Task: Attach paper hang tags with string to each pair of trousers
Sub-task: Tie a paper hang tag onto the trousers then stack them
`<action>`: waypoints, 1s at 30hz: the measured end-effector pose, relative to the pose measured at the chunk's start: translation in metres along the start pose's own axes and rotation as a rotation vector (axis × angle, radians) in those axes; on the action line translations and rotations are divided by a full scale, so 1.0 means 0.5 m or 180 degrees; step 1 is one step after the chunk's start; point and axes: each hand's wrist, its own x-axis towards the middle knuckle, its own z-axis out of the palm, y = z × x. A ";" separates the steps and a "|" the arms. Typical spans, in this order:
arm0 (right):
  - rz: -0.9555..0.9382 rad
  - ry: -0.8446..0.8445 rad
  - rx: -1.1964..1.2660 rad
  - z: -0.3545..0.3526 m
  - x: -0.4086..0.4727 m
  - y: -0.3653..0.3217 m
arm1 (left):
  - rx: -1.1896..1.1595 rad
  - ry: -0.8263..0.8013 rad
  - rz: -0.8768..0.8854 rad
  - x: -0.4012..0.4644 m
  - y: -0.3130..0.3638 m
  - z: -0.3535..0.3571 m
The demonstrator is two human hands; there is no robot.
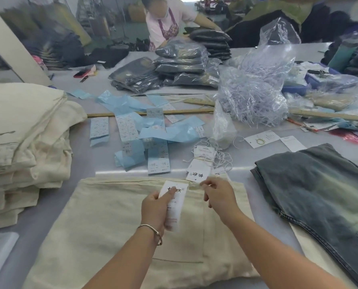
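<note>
Two hands are busy over a folded pair of cream trousers (115, 230) lying flat on the grey surface (244, 163). Left hand (155, 209), bracelet on the wrist, grips a long white hang tag (175, 207) with fingers curled round it, thumb pressing on the printed face, right above the waistband. Right hand (217, 195) is just beside it, fingertips pinched together at the waistband edge, on something too thin to make out, maybe the string. More tags with loose white string (203, 161) sit in a little heap just past the waistband. Stack of folded cream trousers (21, 130) on the left, a washed denim pair (320, 190) on the right. Blue label sheets (153, 130) are scattered across the middle, a plastic bag of pale strings (255, 94) behind them. Another person (165, 21) works on the far side.
</note>
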 end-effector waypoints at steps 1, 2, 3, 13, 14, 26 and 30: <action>-0.0061 0.0000 -0.0142 0.001 0.026 -0.007 | 0.0016 0.0079 0.0048 0.014 0.003 -0.005; -0.0149 0.0001 -0.0294 0.003 0.051 -0.016 | 0.0056 0.0136 0.0077 0.027 0.005 -0.007; -0.0250 0.0003 -0.0480 0.009 0.078 -0.026 | 0.0083 0.0162 0.0064 0.041 0.006 -0.009; -0.0724 -0.0533 -0.2826 0.120 0.326 -0.032 | 0.0523 -0.0099 -0.0011 0.143 0.013 -0.001; -0.0711 -0.0545 -0.2940 0.129 0.341 -0.027 | 0.0513 -0.0145 -0.0036 0.146 0.014 0.001; -0.0950 -0.0526 -0.3324 0.144 0.393 -0.042 | 0.0406 -0.0405 -0.0253 0.157 0.029 0.019; -0.1205 0.0049 -0.1192 0.089 0.347 -0.138 | 0.0266 -0.0649 -0.0209 0.145 0.034 0.003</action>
